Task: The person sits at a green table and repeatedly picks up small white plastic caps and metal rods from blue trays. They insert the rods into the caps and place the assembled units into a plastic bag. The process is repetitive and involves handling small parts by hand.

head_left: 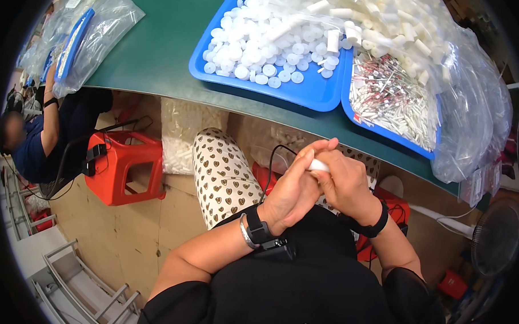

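My left hand (292, 194) and my right hand (347, 183) meet above my lap, just in front of the table's edge. Between them is a small white cylinder (319, 166), partly hidden by my fingers. The curled fingers and thumb of my right hand close on it. My left thumb and palm press against its other side. Beyond my hands, a blue tray (320, 99) holds many round translucent white discs (242, 72). Beside it, a second blue tray (391, 139) contains thin white and red pin-like parts (385, 92).
White cylinders (406, 31) spill from a clear plastic bag (469, 109) over both trays on the green table (170, 48). Red stools (125, 166) and a bag of white parts (181, 136) stand below. Another person (41, 132) sits at left; a fan (497, 233) stands right.
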The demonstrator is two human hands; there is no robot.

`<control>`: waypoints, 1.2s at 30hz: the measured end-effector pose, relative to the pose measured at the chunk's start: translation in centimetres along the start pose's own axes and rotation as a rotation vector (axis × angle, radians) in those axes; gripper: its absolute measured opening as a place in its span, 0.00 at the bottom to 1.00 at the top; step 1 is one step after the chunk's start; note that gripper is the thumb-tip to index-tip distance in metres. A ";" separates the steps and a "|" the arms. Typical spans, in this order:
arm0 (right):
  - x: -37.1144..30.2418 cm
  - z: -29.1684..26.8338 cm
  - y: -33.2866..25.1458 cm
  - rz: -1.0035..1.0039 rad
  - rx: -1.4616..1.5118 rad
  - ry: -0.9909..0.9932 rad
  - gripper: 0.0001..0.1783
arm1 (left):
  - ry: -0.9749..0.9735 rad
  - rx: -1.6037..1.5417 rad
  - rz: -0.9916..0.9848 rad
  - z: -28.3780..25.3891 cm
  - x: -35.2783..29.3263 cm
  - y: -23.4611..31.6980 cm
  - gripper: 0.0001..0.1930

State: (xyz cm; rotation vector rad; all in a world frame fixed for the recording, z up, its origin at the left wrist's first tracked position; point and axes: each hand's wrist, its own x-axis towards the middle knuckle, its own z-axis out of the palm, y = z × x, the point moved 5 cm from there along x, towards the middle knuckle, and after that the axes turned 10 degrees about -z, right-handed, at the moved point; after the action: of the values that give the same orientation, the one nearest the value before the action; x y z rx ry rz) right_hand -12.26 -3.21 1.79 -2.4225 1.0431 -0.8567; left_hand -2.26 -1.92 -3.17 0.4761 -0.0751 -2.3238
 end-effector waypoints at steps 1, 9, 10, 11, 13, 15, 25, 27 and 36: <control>-0.1 0.1 0.4 0.024 0.045 0.028 0.14 | 0.014 -0.016 -0.001 0.1 0.1 0.2 0.21; -0.2 0.3 0.3 0.064 0.139 -0.003 0.15 | 0.011 -0.023 -0.047 -0.4 0.2 0.8 0.27; -0.3 0.3 0.3 0.062 0.140 -0.017 0.15 | 0.028 -0.008 -0.062 -0.4 0.2 0.8 0.27; -0.4 0.4 0.3 0.072 0.148 -0.015 0.14 | 0.026 0.012 -0.066 -0.4 0.1 0.7 0.28; -0.6 0.4 0.4 0.086 0.165 -0.011 0.14 | 0.022 0.053 -0.071 -0.5 -0.1 0.5 0.28; -0.7 0.2 0.5 0.065 0.152 -0.024 0.13 | 0.000 0.095 -0.075 -0.2 -0.5 0.6 0.28; 0.4 0.2 -1.4 0.080 0.105 0.079 0.09 | -0.084 0.141 0.060 0.0 -0.3 -0.2 0.29; 0.2 0.7 -1.0 0.166 0.163 0.104 0.08 | -0.060 0.179 0.060 -0.1 -0.1 -0.1 0.30; -0.2 1.5 -0.3 0.362 0.354 0.072 0.09 | 0.037 0.351 0.017 -0.9 -0.4 -0.1 0.36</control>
State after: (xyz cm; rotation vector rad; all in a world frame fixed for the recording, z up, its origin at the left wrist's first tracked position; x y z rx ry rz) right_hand -11.22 -2.69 0.72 -1.8525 1.1936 -0.9142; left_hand -1.72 -1.52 -3.93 0.6881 -0.4722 -2.2906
